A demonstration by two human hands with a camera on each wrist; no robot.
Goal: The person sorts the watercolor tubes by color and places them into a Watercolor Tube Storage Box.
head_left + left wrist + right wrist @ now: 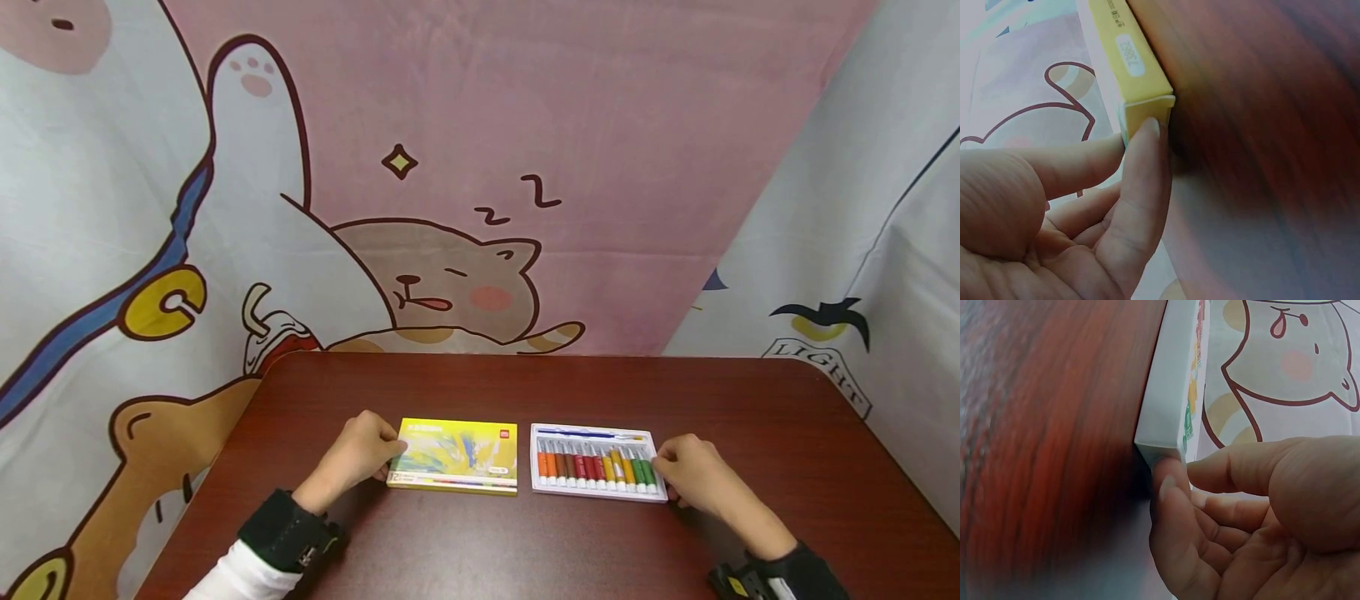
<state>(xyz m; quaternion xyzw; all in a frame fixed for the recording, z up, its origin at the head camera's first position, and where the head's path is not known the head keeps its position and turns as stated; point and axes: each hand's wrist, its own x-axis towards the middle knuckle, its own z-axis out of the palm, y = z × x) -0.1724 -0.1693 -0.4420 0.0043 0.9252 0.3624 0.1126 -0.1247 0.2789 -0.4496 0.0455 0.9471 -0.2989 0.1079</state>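
Note:
My left hand (360, 452) pinches the left end of a flat yellow cardboard box (457, 458) with a painted swirl on its lid. In the left wrist view a fingertip presses against the yellow box's end flap (1141, 115), while the thumb lies along its top edge. Beside it, to the right, is a shallow white plastic tray (600, 494) holding several paint tubes (592, 471) in orange, brown, red, yellow and green. A blue paintbrush (588, 433) lies along the tray's far side. My right hand (693, 472) grips the tray's right end, thumb at the upper rim and fingertips against the end wall (1160, 452).
Both things are on a dark reddish-brown wooden table (480, 550) with rounded far corners. A narrow gap separates box and tray. Behind the table hangs a cloth backdrop (622, 167) with cartoon animals. Dark straps (288, 529) circle the wrists.

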